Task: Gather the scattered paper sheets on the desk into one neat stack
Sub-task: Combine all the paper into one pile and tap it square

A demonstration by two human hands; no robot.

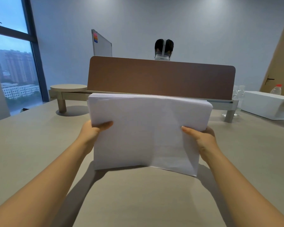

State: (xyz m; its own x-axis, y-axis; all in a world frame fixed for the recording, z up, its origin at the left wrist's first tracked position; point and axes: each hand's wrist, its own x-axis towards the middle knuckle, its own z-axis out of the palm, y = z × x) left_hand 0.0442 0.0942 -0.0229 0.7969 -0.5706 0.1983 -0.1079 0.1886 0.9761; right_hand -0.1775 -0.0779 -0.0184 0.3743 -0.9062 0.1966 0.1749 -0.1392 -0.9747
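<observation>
window: upper left of the frame point(11, 63), city blocks outside, nothing to do with the job

shelf: low riser point(69, 89) at the back left of the bench point(31, 145), with a brown divider point(161, 76) running behind it across the middle

left hand: point(90, 133) clamped on the left edge of the papers, thumb lying over the near face, the other fingers hidden behind so can't say how they sit

papers: one thick white bundle point(147, 133) dead centre of the frame, held up on edge between both hands, long axis running left-right. The bottom edge looks to be on or just above the bench, can't tell which. The lower right corner hangs lower than the left and a few sheets stick out at the top, so not squared up yet imo

right hand: point(203, 140) gripping the right edge the same way, thumb in front, rest out of sight behind

key bit: the bundle sits straight between the two hands, neither one nearer, so I'd guess the next thing is tapping it down on the bench to even the edges

far right: white box point(266, 104) and a red-capped bottle point(276, 89), well apart from the papers
</observation>
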